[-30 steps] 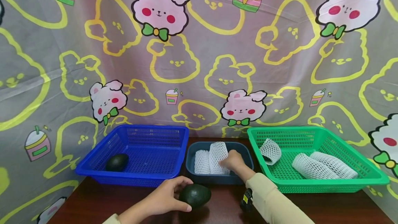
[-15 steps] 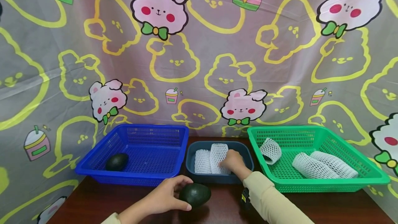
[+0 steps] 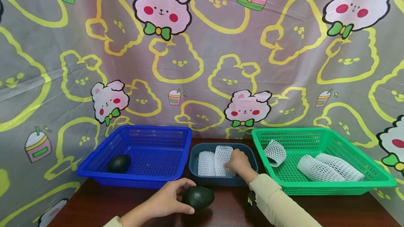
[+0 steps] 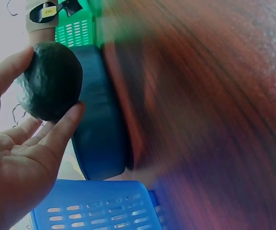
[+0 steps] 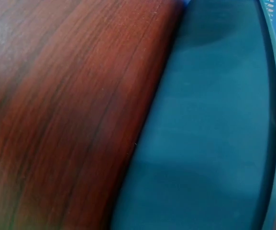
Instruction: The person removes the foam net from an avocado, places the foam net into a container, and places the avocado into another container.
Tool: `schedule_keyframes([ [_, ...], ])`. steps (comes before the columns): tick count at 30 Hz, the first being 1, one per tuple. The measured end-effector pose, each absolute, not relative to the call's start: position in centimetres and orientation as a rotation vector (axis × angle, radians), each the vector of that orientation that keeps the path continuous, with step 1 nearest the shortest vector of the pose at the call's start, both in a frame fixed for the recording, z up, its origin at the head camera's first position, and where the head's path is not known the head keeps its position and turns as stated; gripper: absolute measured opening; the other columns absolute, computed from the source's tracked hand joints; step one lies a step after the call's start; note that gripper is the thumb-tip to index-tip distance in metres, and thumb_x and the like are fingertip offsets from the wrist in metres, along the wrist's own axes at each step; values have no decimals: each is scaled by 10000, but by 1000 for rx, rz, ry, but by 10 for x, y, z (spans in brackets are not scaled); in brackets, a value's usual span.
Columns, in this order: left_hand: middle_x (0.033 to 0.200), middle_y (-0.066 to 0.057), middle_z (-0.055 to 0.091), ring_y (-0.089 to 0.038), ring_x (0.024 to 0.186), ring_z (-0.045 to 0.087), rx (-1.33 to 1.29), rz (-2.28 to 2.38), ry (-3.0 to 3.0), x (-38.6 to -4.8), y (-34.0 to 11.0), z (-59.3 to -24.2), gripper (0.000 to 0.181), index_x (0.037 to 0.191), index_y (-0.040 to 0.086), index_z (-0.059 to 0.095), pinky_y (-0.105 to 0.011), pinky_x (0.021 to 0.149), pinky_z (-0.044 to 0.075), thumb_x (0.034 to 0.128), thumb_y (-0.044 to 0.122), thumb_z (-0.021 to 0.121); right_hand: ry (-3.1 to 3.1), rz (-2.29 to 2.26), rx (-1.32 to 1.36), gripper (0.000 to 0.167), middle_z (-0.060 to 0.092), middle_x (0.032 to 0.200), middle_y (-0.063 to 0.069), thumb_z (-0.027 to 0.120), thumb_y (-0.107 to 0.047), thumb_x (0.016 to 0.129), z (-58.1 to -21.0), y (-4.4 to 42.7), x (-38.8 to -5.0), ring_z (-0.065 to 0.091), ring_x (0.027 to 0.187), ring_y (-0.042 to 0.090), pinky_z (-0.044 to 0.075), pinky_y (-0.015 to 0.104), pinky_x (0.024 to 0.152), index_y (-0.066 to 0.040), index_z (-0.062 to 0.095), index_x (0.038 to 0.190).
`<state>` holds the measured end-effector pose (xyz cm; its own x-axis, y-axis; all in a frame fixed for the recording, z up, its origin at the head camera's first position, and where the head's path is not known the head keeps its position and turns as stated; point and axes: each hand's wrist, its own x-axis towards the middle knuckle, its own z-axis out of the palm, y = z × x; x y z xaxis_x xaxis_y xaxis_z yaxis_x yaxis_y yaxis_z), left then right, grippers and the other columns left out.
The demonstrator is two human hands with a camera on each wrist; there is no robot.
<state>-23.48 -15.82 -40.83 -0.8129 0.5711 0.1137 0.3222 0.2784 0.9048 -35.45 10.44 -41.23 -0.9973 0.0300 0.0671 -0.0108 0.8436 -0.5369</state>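
My left hand (image 3: 168, 199) grips a dark green avocado (image 3: 198, 198) above the table, in front of the small dark bin (image 3: 217, 181); the left wrist view shows the fingers and thumb of that hand (image 4: 27, 163) around the avocado (image 4: 51, 81). Inside the bin, my right hand (image 3: 240, 164) pinches the right edge of a white foam net sleeve (image 3: 223, 160), its fingertips partly hidden. Another net sleeve (image 3: 206, 164) stands left of it. The right wrist view shows mostly the bin's side (image 5: 200, 124).
On the left, a blue basket (image 3: 139, 181) contains one avocado (image 3: 119, 164). On the right, a green basket (image 3: 322, 188) contains several net sleeves (image 3: 318, 169). A patterned cloth (image 3: 195, 80) hangs behind the dark wooden table (image 3: 104, 202).
The net sleeve at my right hand has shifted slightly right and its top sits a little lower. My left hand and the avocado have kept their place.
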Motion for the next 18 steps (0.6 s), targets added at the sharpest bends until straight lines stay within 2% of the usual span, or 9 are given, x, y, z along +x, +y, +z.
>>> schedule_keyframes([
  [10, 1014, -16, 646, -139, 912, 649, 845, 1537, 2332, -233, -158, -405, 514, 1178, 75, 596, -249, 748, 542, 737, 149, 848, -2969, 868, -30, 678, 603, 1012, 256, 856, -195, 744, -402, 106, -352, 612, 883, 334, 534, 465, 773, 169, 484, 1180],
  [18, 1016, -9, 650, -138, 905, 654, 848, 1510, 2364, -229, -159, -395, 526, 1196, 74, 590, -247, 752, 540, 745, 165, 846, -2964, 905, 47, 763, 567, 1183, 303, 836, -208, 772, -387, 107, -339, 602, 1004, 374, 520, 497, 833, 174, 425, 1290],
])
